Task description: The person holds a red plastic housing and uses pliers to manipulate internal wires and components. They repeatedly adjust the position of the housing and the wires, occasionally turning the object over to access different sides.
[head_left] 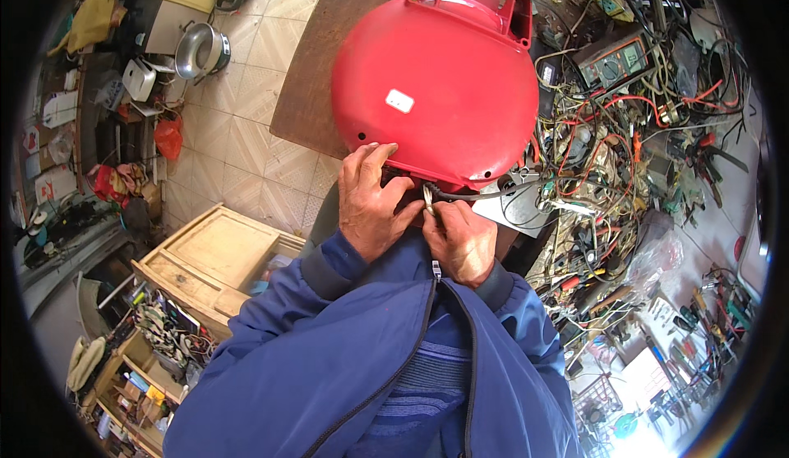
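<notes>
A large, rounded red plastic housing (444, 88) with a handle at its far end rests on the brown table in front of me. My left hand (370, 203) has its fingertips on the housing's near-left edge, and its thumb and index finger bend in toward the right hand. Close beside it, my right hand (462, 240) is closed in a pinch on a narrow, pale, shiny piece (428, 198); its exact kind is not clear. From the housing's near edge a black cable (485, 196) runs off to the right. The underside of the housing is hidden.
Tangled wires, a multimeter (612, 65) and pliers (713, 162) crowd the right side. The brown table (308, 88) reaches left of the housing. At left stand a wooden cabinet (218, 252) and a metal pan (197, 51), with tiled floor (246, 104) between.
</notes>
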A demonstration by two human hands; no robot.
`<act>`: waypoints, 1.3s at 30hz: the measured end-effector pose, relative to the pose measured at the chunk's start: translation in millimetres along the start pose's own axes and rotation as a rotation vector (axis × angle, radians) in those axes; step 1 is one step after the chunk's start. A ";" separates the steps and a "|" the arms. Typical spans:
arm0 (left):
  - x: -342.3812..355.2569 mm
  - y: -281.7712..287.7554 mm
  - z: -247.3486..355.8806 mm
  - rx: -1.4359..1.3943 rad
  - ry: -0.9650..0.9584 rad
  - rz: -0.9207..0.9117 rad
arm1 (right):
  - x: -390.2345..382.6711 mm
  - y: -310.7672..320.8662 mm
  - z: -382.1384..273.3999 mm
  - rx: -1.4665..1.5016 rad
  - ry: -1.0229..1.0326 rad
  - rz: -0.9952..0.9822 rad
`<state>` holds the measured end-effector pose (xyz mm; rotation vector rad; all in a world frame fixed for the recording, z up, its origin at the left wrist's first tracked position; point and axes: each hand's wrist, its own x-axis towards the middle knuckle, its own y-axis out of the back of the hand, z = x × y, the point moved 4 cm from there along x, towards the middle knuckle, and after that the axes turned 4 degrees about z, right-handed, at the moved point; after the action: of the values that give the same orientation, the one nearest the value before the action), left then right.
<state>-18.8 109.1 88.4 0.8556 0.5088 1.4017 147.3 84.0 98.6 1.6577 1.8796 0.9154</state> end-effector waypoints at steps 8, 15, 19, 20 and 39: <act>-2.7 -2.2 -12.0 -0.066 -0.027 -0.028 | -7.6 -23.3 -8.2 -0.201 0.387 -0.052; 0.2 3.5 -16.8 -0.126 -0.013 -0.065 | -9.9 -35.8 -4.4 -0.218 0.348 -0.192; 2.3 -0.2 -11.6 -0.103 -0.014 -0.108 | -14.7 -35.6 2.6 -0.193 0.271 -0.193; 2.4 -1.2 -10.9 -0.093 -0.017 -0.121 | -14.2 -34.3 2.8 -0.162 0.256 -0.188; -1.6 -0.8 -7.7 -0.158 0.006 -0.120 | -0.8 -4.2 7.8 -0.111 0.146 -0.017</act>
<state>-24.3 109.2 82.8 0.6834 0.4402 1.3161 150.3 84.3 90.2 1.5444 1.8963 1.1397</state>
